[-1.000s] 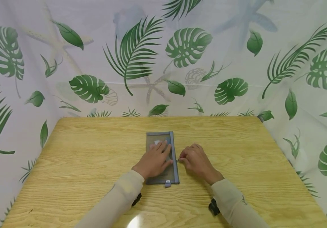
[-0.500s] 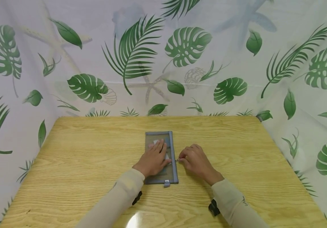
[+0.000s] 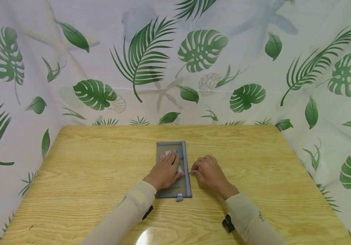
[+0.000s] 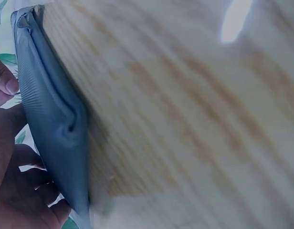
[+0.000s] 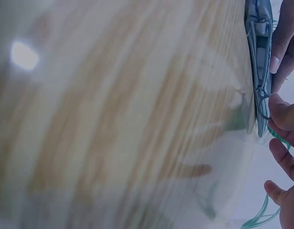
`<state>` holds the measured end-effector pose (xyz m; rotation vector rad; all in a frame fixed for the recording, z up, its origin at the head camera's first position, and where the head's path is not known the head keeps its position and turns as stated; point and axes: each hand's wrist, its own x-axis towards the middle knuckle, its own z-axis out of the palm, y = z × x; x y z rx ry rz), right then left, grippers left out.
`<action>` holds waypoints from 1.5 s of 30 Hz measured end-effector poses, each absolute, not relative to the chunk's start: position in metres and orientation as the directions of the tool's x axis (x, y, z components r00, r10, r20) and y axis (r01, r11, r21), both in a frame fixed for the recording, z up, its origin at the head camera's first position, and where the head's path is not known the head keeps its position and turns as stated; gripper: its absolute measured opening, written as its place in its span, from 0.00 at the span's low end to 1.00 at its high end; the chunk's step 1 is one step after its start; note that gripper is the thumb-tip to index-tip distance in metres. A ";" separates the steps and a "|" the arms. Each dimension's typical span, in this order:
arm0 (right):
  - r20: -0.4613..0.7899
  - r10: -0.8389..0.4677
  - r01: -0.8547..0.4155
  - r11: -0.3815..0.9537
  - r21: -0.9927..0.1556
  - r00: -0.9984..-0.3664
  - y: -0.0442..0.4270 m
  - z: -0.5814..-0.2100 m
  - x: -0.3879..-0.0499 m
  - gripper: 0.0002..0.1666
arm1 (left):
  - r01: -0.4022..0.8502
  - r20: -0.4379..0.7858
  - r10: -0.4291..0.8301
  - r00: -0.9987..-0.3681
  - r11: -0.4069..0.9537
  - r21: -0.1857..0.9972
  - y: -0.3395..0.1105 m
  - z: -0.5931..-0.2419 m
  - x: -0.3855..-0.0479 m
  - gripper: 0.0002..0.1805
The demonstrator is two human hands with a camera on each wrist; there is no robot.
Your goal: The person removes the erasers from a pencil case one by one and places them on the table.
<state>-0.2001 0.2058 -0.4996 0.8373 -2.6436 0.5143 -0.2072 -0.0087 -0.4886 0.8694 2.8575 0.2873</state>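
A grey-blue mesh zip pouch lies flat near the middle of the table, its zip edge toward the right. Pale and pinkish contents show through the mesh; their kind is unclear. My left hand rests on the pouch with its fingers extended, pressing it down. Beside the zip edge, my right hand pinches a small zip pull between thumb and forefinger. Seen from the right wrist, the pouch's zip side gapes above the pull. The left wrist view shows the pouch's folded near end.
The wood-grain table spreads around both hands. A white curtain with green leaf prints borders it at the back and sides. Dark wrist devices sit under the cuffs. A small fabric tab sticks out from the pouch's near edge.
The left fingers, spread a second ago, lie closer together on the pouch. The right hand keeps its pinch on the zip pull in nearly the same place.
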 end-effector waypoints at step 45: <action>0.440 -0.425 -0.569 0.776 -0.273 -0.791 0.201 -0.507 -0.215 0.10 | 0.550 -0.081 0.572 -0.816 0.812 0.194 -0.009 -0.492 -0.209 0.41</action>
